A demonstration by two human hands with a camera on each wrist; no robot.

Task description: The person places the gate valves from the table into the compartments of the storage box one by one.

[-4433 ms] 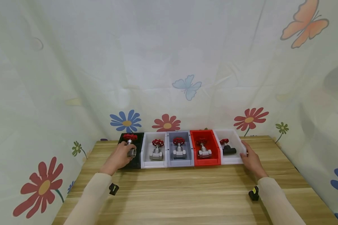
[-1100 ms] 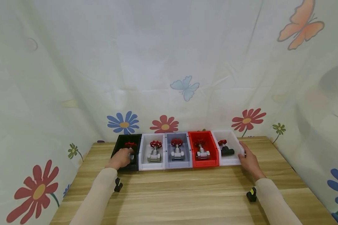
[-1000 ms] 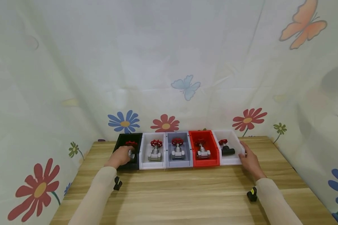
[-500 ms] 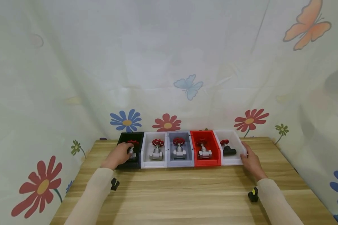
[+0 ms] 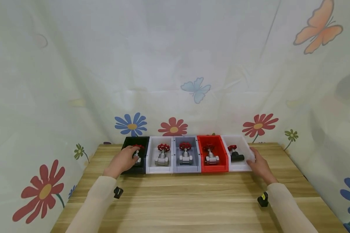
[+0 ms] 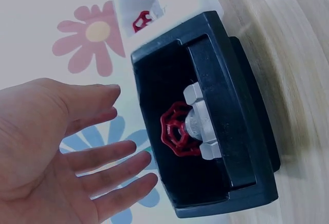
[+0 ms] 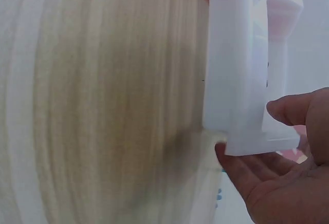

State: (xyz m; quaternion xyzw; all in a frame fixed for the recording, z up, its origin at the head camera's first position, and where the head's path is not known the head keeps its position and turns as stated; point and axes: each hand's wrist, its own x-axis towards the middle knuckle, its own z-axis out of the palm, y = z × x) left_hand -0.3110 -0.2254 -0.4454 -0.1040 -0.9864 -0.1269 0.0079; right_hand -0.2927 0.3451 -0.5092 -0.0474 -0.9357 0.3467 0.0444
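Over the black bin [image 6: 234, 116], my left hand [image 5: 122, 161] is spread with its fingers apart, holding nothing. Inside that bin lies a gate valve [image 6: 205, 124] with a silver body and a red handwheel; the left wrist view shows a gap between it and the fingers. At the far right of the row, my right hand [image 5: 261, 166] grips the side wall of a white bin [image 7: 249, 75], thumb at the rim and fingers outside. This bin contains a black-bodied valve [image 5: 237, 156] with a red handwheel, tipped on its side.
Between the two end bins stand a white bin [image 5: 159, 170], a grey bin [image 5: 187, 169] and a red bin [image 5: 214, 168], each with a silver, red-wheeled valve. The bins stand side by side on a wooden table [image 5: 186, 200], before a flower-printed curtain [image 5: 163, 64].
My left hand held the silver valve tilted earlier, lowered it into the black bin, and has let go and drawn back slightly. The right hand has stayed at the right-hand white bin.
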